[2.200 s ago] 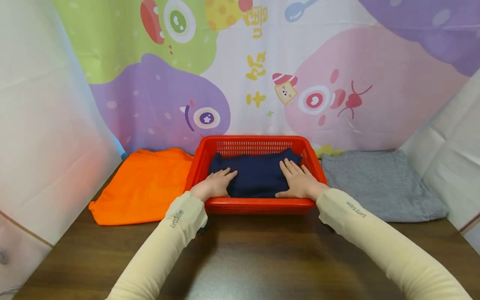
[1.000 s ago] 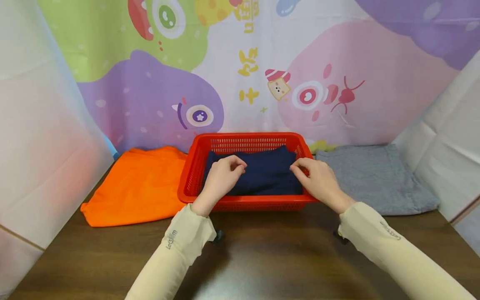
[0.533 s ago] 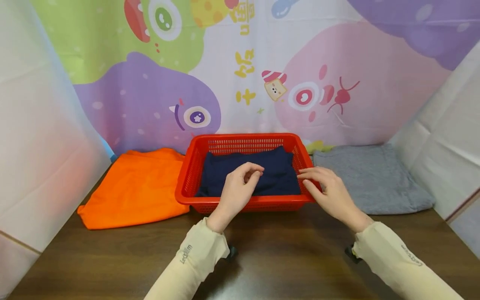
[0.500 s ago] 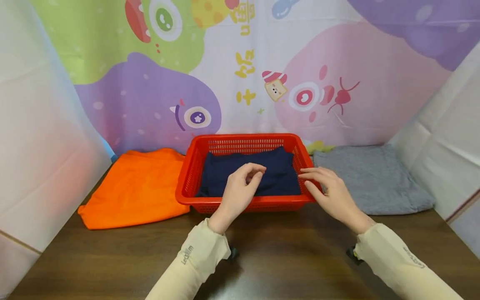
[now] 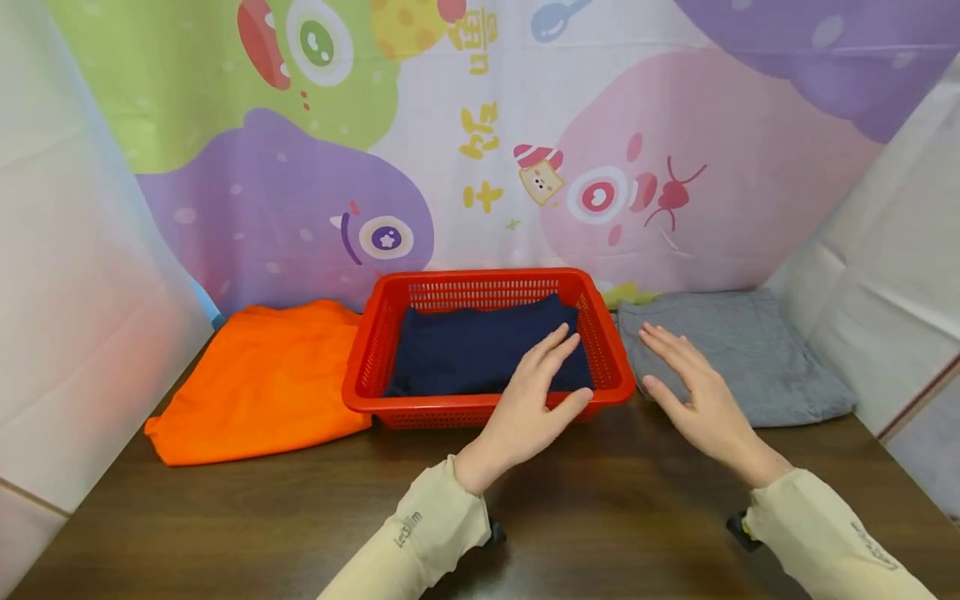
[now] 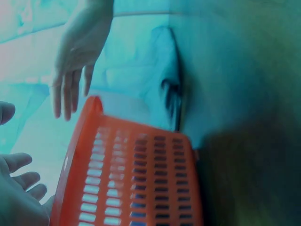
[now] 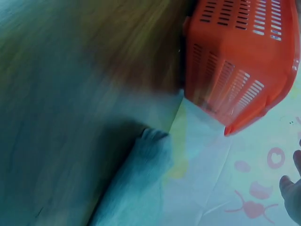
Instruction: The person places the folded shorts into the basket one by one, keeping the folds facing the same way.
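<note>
A red plastic basket point(image 5: 427, 403) with slotted walls stands against the back curtain, and folded dark navy cloth point(image 5: 472, 350) lies inside it. My left hand point(image 5: 531, 404) hovers over the basket's front right rim, fingers spread and holding nothing. To the right of the basket my right hand point(image 5: 701, 400) is held up, its fingers fairly straight, in front of the folded grey cloth point(image 5: 765, 367). In the left wrist view the basket's slotted side point(image 6: 136, 174) is close to the left hand point(image 6: 21, 188). Only a few fingertips of the right hand point(image 7: 292, 188) show in the right wrist view.
An orange folded cloth point(image 5: 262, 383) lies left of the basket on the brown wooden table point(image 5: 300, 517). A cartoon-printed curtain point(image 5: 480, 242) hangs right behind the basket. White side panels point(image 5: 90, 275) close off both sides.
Both hands first lay on the navy cloth in the basket, then lifted off with curled fingers. They have since shifted right and toward me, and their fingers have spread. The basket stays in place.
</note>
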Available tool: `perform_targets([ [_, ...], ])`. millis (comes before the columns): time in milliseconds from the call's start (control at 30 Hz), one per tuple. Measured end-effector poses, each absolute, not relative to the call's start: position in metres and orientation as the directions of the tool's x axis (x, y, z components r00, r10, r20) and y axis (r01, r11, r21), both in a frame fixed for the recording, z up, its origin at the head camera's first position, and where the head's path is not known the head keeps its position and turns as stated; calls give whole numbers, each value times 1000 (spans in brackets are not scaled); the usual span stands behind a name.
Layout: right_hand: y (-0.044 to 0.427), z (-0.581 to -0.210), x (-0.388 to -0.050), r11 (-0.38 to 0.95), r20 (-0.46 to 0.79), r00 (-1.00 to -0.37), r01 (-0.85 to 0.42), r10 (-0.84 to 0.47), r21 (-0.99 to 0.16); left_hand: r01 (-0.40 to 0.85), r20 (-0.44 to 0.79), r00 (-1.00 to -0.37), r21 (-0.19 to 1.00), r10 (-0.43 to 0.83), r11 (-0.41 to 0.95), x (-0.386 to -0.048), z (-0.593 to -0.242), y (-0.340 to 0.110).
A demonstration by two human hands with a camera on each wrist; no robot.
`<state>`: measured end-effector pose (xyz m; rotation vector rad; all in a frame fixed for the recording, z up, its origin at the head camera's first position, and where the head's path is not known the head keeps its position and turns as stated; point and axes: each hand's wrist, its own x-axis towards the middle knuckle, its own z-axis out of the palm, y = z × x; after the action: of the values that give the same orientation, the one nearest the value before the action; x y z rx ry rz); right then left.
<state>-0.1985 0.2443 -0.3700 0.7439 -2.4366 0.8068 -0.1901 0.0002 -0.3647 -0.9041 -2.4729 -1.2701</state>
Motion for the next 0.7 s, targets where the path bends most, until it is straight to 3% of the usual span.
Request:
perform_targets([
  [233,260,-368,-191,689,535,-762,-608,-365,-395,714,475,-699,501,534,489,-183,-371,15],
  [467,283,-366,-188,707,524,-776,-587,-352,-395,780,442,-622,422,646,463,-179,-371,30],
  [700,304,-368,-185,719,457,-851,-485,-258,-498,827,378,-554,350,742,439,-175,-377,48],
])
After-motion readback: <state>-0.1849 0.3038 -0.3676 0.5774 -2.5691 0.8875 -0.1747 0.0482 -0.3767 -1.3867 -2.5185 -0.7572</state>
